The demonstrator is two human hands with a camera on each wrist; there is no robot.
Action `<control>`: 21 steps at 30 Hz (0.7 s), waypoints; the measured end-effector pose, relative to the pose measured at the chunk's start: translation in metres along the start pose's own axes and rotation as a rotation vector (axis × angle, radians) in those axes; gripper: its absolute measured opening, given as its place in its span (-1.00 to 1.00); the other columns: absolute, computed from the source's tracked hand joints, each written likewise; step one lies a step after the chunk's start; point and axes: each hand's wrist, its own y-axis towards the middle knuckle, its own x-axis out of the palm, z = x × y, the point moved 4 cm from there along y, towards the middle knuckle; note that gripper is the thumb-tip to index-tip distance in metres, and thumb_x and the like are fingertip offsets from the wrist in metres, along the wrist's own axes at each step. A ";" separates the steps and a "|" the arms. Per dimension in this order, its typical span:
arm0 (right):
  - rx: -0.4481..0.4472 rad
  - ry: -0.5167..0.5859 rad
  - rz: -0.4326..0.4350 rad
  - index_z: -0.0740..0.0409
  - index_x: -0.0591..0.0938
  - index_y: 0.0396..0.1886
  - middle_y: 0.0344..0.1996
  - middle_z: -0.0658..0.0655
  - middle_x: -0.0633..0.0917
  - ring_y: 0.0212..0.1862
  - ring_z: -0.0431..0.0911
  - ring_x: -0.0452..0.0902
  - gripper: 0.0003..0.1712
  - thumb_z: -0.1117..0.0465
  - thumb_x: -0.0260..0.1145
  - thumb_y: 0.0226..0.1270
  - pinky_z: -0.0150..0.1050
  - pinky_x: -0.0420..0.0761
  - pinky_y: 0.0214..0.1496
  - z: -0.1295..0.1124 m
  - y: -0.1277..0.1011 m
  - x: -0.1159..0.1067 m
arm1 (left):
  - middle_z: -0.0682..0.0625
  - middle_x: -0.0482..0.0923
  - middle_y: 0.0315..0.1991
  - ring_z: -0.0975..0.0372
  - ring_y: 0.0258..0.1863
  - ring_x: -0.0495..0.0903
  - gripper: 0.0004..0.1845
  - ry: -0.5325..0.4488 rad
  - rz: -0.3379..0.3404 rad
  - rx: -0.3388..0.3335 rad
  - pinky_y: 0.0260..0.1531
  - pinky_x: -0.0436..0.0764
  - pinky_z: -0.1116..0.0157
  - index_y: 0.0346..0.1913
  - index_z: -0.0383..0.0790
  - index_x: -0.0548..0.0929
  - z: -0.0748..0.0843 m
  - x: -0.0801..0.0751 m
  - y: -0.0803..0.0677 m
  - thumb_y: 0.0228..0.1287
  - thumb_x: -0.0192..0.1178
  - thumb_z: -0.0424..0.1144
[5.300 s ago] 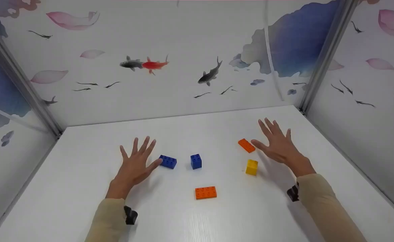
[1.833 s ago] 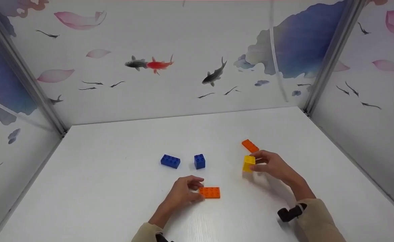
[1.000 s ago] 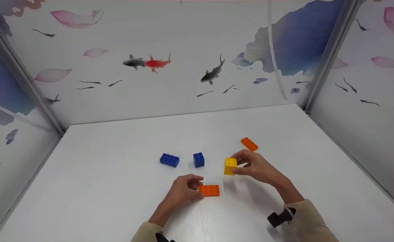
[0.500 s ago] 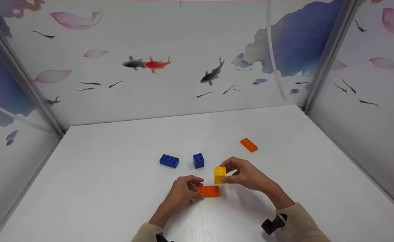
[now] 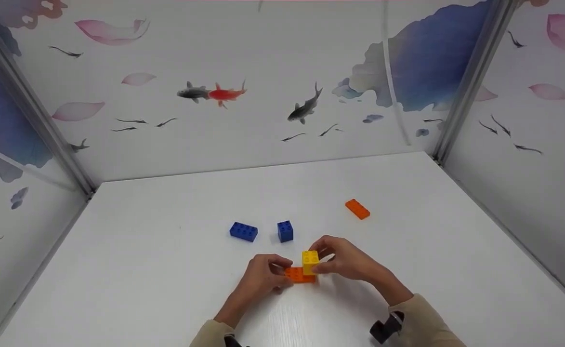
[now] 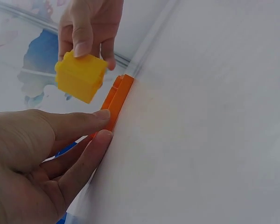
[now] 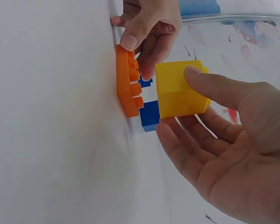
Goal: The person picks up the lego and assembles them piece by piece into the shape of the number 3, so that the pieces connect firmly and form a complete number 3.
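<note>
**Yellow block (image 5: 310, 263) being held above orange plate (image 5: 295, 274)**

The left hand (image 5: 259, 275) is pinching the orange plate by its left end, thumb along the near side and fingers along the far side; the plate is lying flat on the white table (image 5: 142, 270), its studs facing up. The right hand (image 5: 352, 259) is grasping the yellow block between thumb and fingers, studs upward; the block is hanging directly over the right part of the plate, not touching it (a gap is showing in both wrist views).

Beyond the hands, a small blue block (image 5: 285, 231) is standing on the table; a longer blue block (image 5: 243, 232) is lying to its left, well apart from either hand. A second orange plate (image 5: 358, 209) is resting farther back on the right, at an angle; a wall (image 5: 263, 140) printed with fish and petals is rising behind the table; beige sleeves (image 5: 424, 323) are covering both forearms.
</note>
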 end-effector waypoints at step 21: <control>-0.035 0.020 -0.019 0.08 0.64 -0.06 -0.02 0.08 0.75 0.06 0.01 0.67 -0.67 0.25 0.51 0.18 0.01 0.65 0.23 0.003 0.003 0.006 | -0.03 0.69 -0.17 0.22 -0.34 0.60 -0.67 0.033 0.033 -0.016 -0.35 0.71 0.40 -0.04 -0.15 0.77 0.001 0.000 -0.001 0.10 0.45 -0.43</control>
